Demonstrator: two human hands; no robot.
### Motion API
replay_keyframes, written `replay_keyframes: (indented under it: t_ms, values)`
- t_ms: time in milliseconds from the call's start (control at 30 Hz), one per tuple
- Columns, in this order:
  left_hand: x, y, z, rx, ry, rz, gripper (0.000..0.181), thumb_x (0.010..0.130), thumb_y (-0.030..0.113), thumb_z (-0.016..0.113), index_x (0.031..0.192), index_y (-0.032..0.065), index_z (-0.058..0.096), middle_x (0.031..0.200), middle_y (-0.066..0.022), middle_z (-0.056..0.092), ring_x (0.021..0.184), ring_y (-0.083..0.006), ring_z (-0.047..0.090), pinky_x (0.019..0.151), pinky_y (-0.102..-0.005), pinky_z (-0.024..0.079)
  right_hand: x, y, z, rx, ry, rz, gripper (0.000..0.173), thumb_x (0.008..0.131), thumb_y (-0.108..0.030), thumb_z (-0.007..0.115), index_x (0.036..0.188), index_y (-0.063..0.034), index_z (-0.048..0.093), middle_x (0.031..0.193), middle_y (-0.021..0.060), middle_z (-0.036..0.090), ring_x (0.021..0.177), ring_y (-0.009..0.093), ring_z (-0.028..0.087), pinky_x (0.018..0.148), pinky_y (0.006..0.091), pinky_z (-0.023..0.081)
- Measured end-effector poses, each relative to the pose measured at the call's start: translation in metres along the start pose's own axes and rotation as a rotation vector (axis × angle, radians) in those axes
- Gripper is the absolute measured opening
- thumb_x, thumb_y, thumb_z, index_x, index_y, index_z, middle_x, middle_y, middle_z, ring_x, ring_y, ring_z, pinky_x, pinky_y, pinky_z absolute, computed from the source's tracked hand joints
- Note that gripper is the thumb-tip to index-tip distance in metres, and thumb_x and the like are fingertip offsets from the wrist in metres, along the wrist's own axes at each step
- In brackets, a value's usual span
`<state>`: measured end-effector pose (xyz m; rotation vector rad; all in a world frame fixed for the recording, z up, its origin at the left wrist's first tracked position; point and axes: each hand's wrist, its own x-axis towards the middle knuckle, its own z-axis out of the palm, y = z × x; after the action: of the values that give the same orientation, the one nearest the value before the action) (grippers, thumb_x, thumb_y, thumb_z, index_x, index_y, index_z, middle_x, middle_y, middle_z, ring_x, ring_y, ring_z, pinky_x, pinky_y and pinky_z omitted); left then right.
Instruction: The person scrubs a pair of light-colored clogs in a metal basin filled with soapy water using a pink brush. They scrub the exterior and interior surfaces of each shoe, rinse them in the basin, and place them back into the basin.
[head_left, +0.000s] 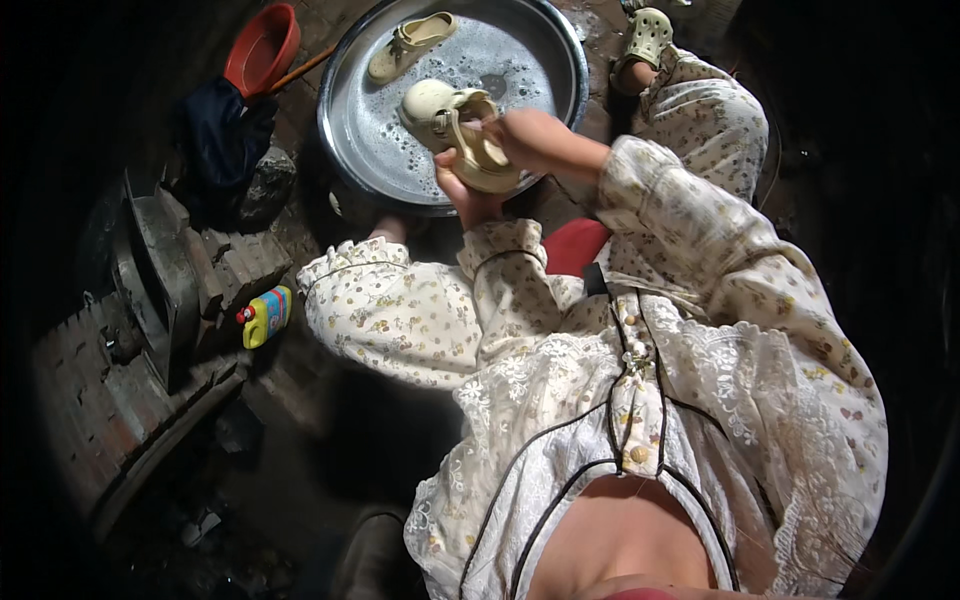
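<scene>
A cream foam clog (429, 109) is held over a wide metal basin (328, 135) of sudsy water. My left hand (466, 187) grips the clog from below, near its heel, with the thumb on its side. My right hand (529, 139) is at the clog's opening, its fingers curled and partly inside; whatever it may hold there is hidden and slightly blurred. A second clog (405, 54), beige and darker, lies in the basin at the upper left with its opening up.
A red plastic basin (259, 49), a wooden stick (304, 67) and a dark cloth or bag (225, 135) lie left of the metal basin. A yellow bottle with a red cap (268, 317) stands by stacked bricks (240, 266). My feet flank the basin.
</scene>
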<state>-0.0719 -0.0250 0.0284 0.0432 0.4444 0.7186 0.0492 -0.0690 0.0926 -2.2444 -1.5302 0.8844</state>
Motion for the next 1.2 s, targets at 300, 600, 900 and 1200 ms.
replay_keyframes:
  t_ms: [300, 600, 900, 1200]
  values:
    - [0.004, 0.003, -0.006, -0.069, -0.045, 0.007, 0.052, 0.081, 0.035, 0.041, 0.116, -0.0026, 0.05, 0.11, -0.0172, 0.055, 0.101, -0.0294, 0.055, 0.088, -0.0413, 0.045, -0.007, -0.006, 0.01, 0.151, 0.052, -0.082, 0.028, 0.086, -0.028, 0.048, 0.105, -0.0144, 0.064, 0.089, 0.0191, 0.064, 0.084, 0.037, 0.062, 0.073, 0.0432, 0.049]
    - [0.003, 0.016, -0.03, -0.022, 0.003, 0.084, 0.055, 0.079, 0.04, 0.044, 0.119, 0.0034, 0.049, 0.114, -0.0157, 0.055, 0.102, -0.03, 0.054, 0.088, -0.0438, 0.045, -0.032, -0.005, 0.026, 0.234, 0.072, -0.197, 0.027, 0.088, -0.021, 0.049, 0.11, -0.014, 0.063, 0.087, 0.0179, 0.065, 0.082, 0.036, 0.062, 0.072, 0.0418, 0.049]
    - [0.002, -0.001, -0.011, -0.139, -0.029, 0.043, 0.051, 0.078, 0.033, 0.043, 0.118, 0.002, 0.05, 0.115, -0.0156, 0.055, 0.104, -0.0286, 0.053, 0.092, -0.0416, 0.043, 0.001, -0.009, 0.022, 0.284, 0.089, -0.134, 0.035, 0.082, -0.027, 0.057, 0.114, -0.0141, 0.062, 0.092, 0.0162, 0.066, 0.085, 0.034, 0.063, 0.075, 0.0383, 0.049]
    - [0.019, 0.004, -0.027, 0.18, 0.16, 0.016, 0.044, 0.076, 0.036, 0.045, 0.103, 0.0031, 0.057, 0.094, -0.0106, 0.062, 0.08, -0.0259, 0.061, 0.075, -0.0388, 0.051, -0.034, 0.007, -0.001, 0.598, -0.158, 0.131, 0.028, 0.092, -0.017, 0.048, 0.117, -0.008, 0.06, 0.067, 0.0083, 0.058, 0.059, 0.012, 0.051, 0.06, 0.0313, 0.044]
